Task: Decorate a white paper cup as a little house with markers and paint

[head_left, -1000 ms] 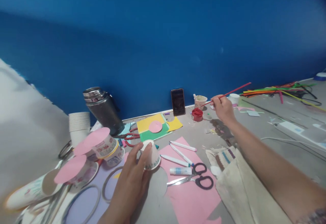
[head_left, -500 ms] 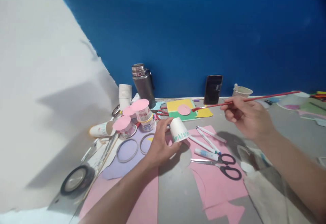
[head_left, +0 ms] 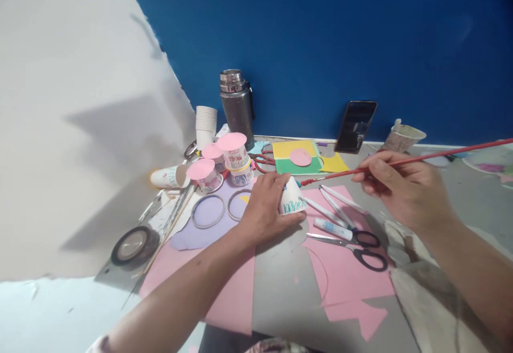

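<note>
The left hand (head_left: 264,203) wraps its fingers around an upturned white paper cup (head_left: 292,199), steadying it on the grey surface (head_left: 280,294). The right hand (head_left: 404,190) pinches a thin red paintbrush (head_left: 417,159), tip angled at the cup's base.

White cup (head_left: 292,201) w/ teal zigzag, red brush (head_left: 404,161), pink paper (head_left: 348,281), blue wall (head_left: 320,37).

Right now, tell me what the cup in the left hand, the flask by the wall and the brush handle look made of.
Cup: matte white paper, apparently; thin wall with teal marker scribbles, held by the left hand.
Flask: brushed metal, probably steel; dull grey body, shiny ringed top.
Brush handle: glossy red, painted wood or plastic; can't tell which. The right hand holds it.
</note>
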### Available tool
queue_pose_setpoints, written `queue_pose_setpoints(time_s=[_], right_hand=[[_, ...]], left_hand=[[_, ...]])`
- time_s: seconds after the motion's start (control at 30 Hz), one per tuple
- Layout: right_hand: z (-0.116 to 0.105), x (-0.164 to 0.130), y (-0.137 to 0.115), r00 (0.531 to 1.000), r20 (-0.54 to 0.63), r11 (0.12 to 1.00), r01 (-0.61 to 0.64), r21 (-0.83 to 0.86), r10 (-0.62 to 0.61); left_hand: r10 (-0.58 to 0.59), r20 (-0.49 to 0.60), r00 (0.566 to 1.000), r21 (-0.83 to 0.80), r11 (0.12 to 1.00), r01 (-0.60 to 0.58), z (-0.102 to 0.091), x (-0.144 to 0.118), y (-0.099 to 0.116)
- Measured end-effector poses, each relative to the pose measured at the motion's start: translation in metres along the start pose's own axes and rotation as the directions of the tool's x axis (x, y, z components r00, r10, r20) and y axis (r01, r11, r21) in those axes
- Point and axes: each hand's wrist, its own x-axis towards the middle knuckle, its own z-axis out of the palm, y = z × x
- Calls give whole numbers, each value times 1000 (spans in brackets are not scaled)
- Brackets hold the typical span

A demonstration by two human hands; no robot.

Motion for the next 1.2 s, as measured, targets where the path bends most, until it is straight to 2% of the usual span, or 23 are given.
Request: queue_pose_setpoints(time_s=[0.13,0.37,0.6,0.77,0.97,1.1,1.2], right_hand=[[0,1,4,1000,30,999,-7,-33,8],[-5,4,6,999,7,998,-31,-47,31],[-12,12,9,997,-13,997,-80,6,80],[-11,13,12,995,-2,995,-98,35,98],[-12,15,15,987,-8,985,-157,68,158],[-11,16,13,979,-45,977,-192,88,197],[-9,16,10,974,-68,972,-210,100,217]], left_hand=[[33,69,997,3,999,-33,2,-1,-5],[5,239,971,-125,992,26,-10,-4,-11],[-177,254,951,-121,970,212,-13,0,-6],[-139,274,951,-187,963,195,-14,2,-3],[-99,251,963,-100,987,128,-13,1,1],[-122,356,926,-63,986,154,-21,0,3],[-192,375,907,-47,973,225,-28,3,4]])
